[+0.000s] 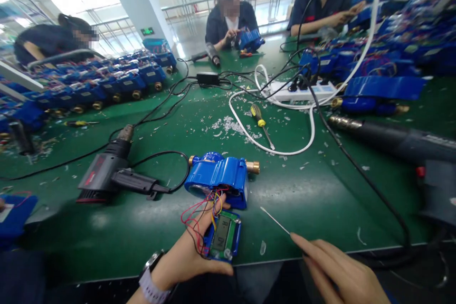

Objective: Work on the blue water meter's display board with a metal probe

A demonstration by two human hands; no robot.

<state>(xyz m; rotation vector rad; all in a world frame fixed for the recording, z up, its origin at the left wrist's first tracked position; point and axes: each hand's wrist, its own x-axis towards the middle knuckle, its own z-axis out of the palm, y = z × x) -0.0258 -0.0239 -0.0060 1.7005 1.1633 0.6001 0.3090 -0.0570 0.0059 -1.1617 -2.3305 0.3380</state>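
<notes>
On the green worktop [320,199], close to its near edge, I see a blue meter body [217,175] lying with its long axis left to right and a brass end at each side. It sits straight ahead of both hands, a little nearer the left one.

1. Left hand [188,251]: closed on the display unit [223,236], a small blue-framed board with a grey screen. Thumb lies along the near edge and fingers along the far left edge. The unit lies flat, just beside the near face of the meter body, with its long axis running away from me, crosswise to the body.
2. Right hand [338,270]: low and to the right, well apart from the left hand, with the fingertips pinched together on the near end of a thin pin [274,221]. The pin slants up and to the left, and its free tip points at the gap between the display unit and the meter body without touching either.
3. Wires [199,209]: red, yellow and black leads run from the meter body to the display unit and drape over the back of the left hand.

Governing relation: the display unit lies left of the pin tip, in the left hand's grip, and the right hand is the farther one.
</notes>
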